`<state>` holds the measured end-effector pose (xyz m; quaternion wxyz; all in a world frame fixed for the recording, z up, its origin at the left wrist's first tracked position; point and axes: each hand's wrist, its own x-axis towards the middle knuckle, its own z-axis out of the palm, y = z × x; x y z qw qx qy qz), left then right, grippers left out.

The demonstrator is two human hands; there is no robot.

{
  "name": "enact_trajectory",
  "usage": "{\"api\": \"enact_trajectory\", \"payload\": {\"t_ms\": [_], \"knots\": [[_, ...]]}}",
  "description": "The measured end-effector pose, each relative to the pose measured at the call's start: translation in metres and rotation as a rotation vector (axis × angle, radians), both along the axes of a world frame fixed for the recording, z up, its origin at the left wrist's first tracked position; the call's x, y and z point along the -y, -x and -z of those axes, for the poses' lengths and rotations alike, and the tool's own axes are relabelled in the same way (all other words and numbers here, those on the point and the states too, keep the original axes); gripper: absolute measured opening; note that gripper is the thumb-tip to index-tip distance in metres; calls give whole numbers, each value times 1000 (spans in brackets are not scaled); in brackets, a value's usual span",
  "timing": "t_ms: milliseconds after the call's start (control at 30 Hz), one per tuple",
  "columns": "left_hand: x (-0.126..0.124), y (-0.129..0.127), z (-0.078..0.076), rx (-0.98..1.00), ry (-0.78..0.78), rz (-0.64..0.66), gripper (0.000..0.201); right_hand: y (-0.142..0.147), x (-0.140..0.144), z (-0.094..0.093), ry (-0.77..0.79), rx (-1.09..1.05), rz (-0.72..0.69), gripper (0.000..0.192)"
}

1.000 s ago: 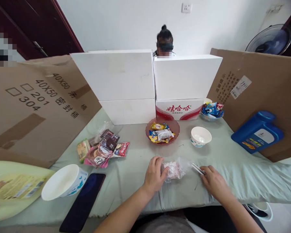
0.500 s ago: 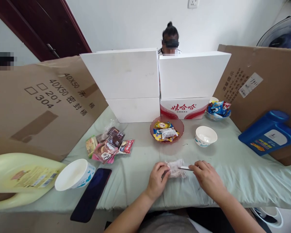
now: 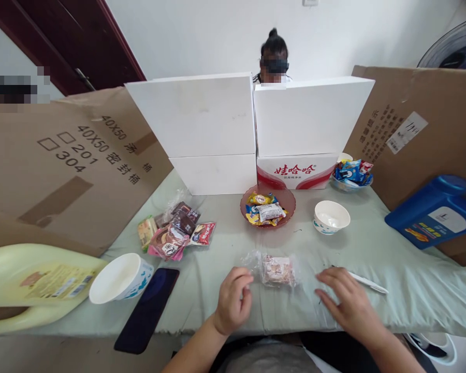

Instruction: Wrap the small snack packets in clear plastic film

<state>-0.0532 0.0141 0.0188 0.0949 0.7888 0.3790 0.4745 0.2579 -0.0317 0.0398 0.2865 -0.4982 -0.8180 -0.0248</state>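
Observation:
A small snack in a clear, crinkled wrapper (image 3: 277, 271) lies flat on the cloth between my two hands. Just left of it is my left hand (image 3: 234, 300), empty, its fingers loosely curled and the thumb apart from them. On the other side, my right hand (image 3: 345, 299) rests low over the cloth, open and empty, fingers spread. Beside its fingers lies a slim white-handled tool (image 3: 373, 284), slanting right; its other end is partly hidden by the hand, so its kind is unclear.
Beyond are a pink bowl (image 3: 244, 214) of packaged snacks and a white paper bowl (image 3: 331, 217). Packaged snacks (image 3: 171, 241), a phone (image 3: 146, 311) and another paper bowl (image 3: 134, 295) are left. White boxes (image 3: 213, 116) and cardboard panels (image 3: 73, 171) enclose the table; a person sits behind.
My left hand has let go of the wrapped snack and drawn back left. My right hand has put the tool down on the cloth to the right and opened.

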Motion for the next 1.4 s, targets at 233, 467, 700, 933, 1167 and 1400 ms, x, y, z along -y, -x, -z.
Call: {"api": "enact_trajectory", "payload": {"t_ms": [233,467,700,933,1167,1400], "knots": [[-34,-9,-19,-462,268,76,24,43,-32,4,155,125,-98,28],[-60,-8,-17,-237,641,-57,16,28,-64,5,258,-107,129,21],[-78,-22,-21,-188,237,-356,14,49,-68,-17,33,-188,23,24],[-46,-36,-4,-483,281,70,30,66,-63,10,253,56,-88,35],[-14,-10,-4,-532,293,194,34,38,-54,21,332,31,39,35],[-12,-23,-21,-415,409,155,20,34,-26,27,399,-109,83,31]]}}
